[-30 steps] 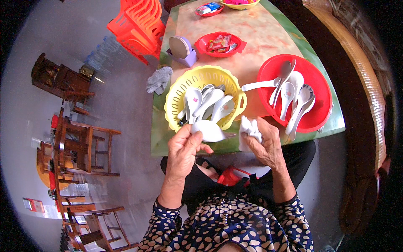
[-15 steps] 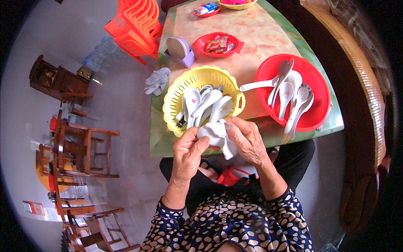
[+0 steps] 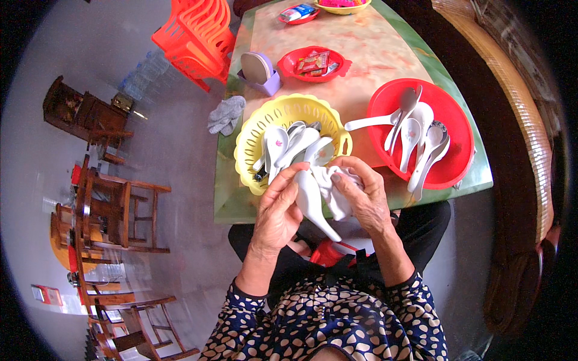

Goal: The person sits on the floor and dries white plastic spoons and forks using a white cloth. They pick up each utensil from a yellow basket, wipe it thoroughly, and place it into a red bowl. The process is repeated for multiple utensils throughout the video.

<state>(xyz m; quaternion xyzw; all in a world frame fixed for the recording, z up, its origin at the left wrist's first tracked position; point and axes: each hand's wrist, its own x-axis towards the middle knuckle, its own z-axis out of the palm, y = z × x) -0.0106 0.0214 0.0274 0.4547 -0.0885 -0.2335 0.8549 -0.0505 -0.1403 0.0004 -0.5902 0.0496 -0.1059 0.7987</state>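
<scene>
My left hand (image 3: 278, 210) grips a white soup spoon (image 3: 310, 201) by its bowl end, with the handle slanting down to the right over my lap. In my right hand (image 3: 368, 201) is a bunched white cloth (image 3: 337, 195), held close beside the spoon's bowl. Just beyond my hands sits a yellow scalloped basket (image 3: 245, 144) with slotted sides, holding several white spoons (image 3: 301, 147), some with flower prints. To the right, a red basin (image 3: 459, 141) contains more white spoons (image 3: 410, 135) and a metal spoon (image 3: 406, 99).
On the table (image 3: 340, 33) stand a purple holder (image 3: 268, 86) with round lids or discs and a red dish (image 3: 288, 63) of packets. A grey cloth (image 3: 226, 114) lies at the left edge. Orange stacked chairs (image 3: 195, 42) and wooden chairs (image 3: 129, 216) stand left; a wooden bench (image 3: 512, 114) right.
The spoon, earlier wrapped in the white cloth, now shows uncovered in my left hand, its handle pointing down. My right hand has drawn the cloth slightly to the right.
</scene>
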